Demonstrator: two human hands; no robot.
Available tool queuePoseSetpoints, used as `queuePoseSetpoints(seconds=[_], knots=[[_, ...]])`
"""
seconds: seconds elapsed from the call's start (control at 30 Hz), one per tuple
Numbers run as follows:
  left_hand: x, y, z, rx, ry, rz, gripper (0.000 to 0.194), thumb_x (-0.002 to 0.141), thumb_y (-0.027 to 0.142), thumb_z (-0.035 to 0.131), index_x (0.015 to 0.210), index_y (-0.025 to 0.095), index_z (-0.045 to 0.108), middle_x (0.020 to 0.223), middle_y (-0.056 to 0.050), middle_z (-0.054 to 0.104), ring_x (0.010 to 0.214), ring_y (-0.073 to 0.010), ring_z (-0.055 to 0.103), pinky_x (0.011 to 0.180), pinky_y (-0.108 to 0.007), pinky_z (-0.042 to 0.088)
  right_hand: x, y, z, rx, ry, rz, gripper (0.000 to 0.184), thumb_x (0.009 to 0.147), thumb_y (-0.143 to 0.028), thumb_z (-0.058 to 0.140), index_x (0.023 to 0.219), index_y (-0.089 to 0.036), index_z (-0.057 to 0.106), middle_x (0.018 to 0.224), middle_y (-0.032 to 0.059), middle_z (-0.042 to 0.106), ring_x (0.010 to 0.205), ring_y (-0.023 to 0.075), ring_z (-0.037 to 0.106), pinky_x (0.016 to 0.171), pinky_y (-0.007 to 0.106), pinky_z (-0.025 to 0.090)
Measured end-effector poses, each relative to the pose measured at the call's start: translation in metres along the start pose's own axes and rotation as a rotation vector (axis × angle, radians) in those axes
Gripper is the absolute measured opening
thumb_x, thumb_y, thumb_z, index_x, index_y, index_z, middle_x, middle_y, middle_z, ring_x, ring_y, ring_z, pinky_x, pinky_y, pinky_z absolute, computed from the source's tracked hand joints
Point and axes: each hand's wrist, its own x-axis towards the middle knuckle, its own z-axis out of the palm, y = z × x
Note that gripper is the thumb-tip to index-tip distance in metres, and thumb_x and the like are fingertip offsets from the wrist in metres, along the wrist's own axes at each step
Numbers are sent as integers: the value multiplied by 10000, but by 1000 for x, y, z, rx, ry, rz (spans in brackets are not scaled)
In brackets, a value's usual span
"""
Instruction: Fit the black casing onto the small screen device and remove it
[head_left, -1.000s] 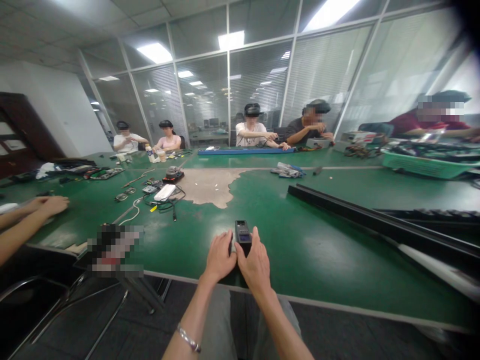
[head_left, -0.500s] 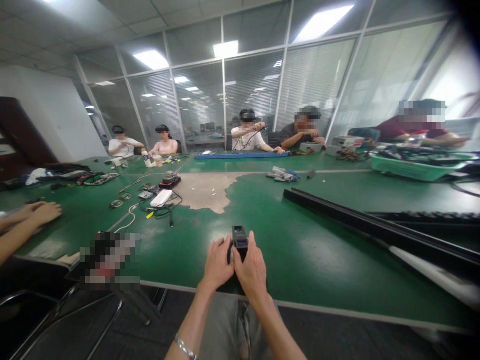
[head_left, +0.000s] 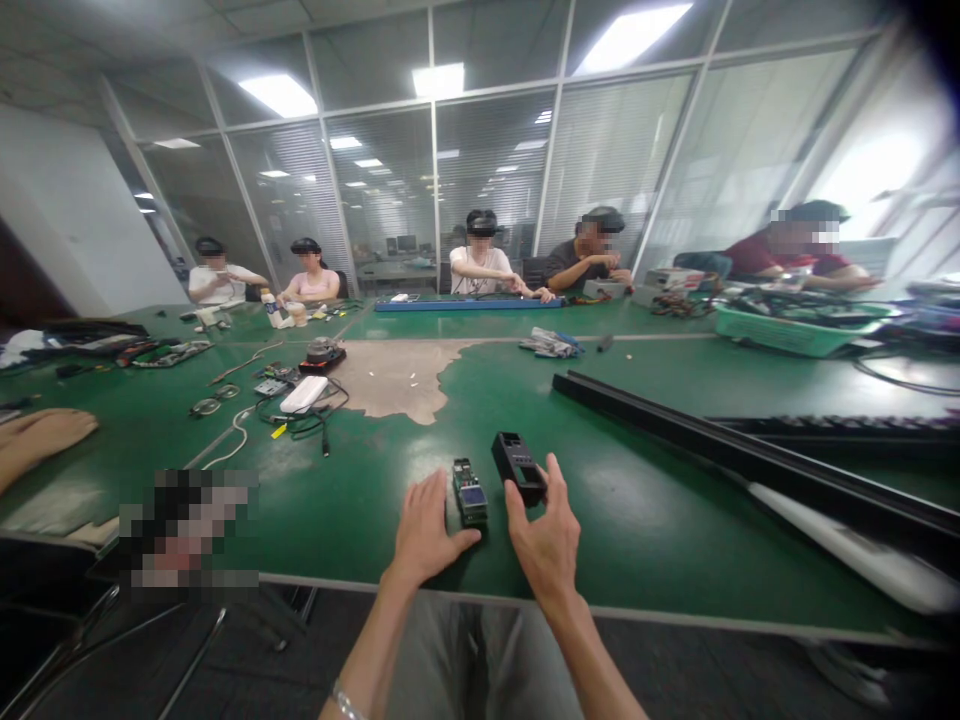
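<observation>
A circuit board with a small screen (head_left: 471, 497) lies on the green table in front of me. Along its left side rests my left hand (head_left: 429, 527), fingers stretched out and thumb apart below the board's near end; it does not grip the board. To the right of the board, my right hand (head_left: 545, 530) holds a black plastic housing (head_left: 517, 462) by its near end, between thumb and fingers. The housing is tilted and has rectangular openings, through which no screen shows.
A long black rail (head_left: 675, 430) and a white bar (head_left: 840, 545) lie to the right. Left of centre are a white adapter (head_left: 304, 394) with cables and a pair of glasses (head_left: 214, 400). Gloves (head_left: 551, 343) and a green basket (head_left: 795, 330) sit farther back. Several people sit around the table.
The black housing has come off the circuit board and moved right with my right hand. My hands have moved apart, and the board now lies uncovered beside my left hand.
</observation>
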Motion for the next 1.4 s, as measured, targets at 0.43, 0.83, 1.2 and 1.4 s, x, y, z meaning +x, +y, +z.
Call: queuePoseSetpoints(seconds=[0.43, 0.83, 1.2, 1.4], knots=[[1, 4, -7, 62, -67, -12, 793, 842, 725, 492, 1423, 186, 468, 1554, -147, 345, 1438, -304, 303, 1188, -494, 182, 3, 48, -7, -137, -104, 48, 750, 884, -492, 526, 1491, -106, 311, 1330, 179, 593, 1182, 313, 601, 997, 448, 474], [3, 10, -14, 46, -86, 1, 690, 876, 675, 494, 1434, 271, 461, 1559, -116, 344, 1431, -308, 303, 1171, -506, 195, -1, 56, 1, -201, -143, -27, 885, 857, -529, 574, 1521, -67, 214, 1383, 231, 524, 1218, 333, 552, 1012, 477, 457], [1, 8, -11, 68, -53, 24, 687, 883, 692, 458, 1405, 245, 493, 1529, -128, 391, 1412, -304, 338, 1163, -504, 228, -3, 47, -1, -346, -162, -109, 907, 868, -555, 541, 1524, -41, 183, 1363, 244, 529, 1163, 355, 555, 969, 481, 468], [0, 4, -8, 76, -45, 22, 767, 842, 707, 512, 1400, 181, 493, 1526, -159, 387, 1417, -319, 326, 1177, -507, 212, -6, 49, -1, -369, -171, -107, 806, 916, -513, 472, 1515, -40, 212, 1365, 244, 531, 1160, 336, 569, 948, 457, 481]])
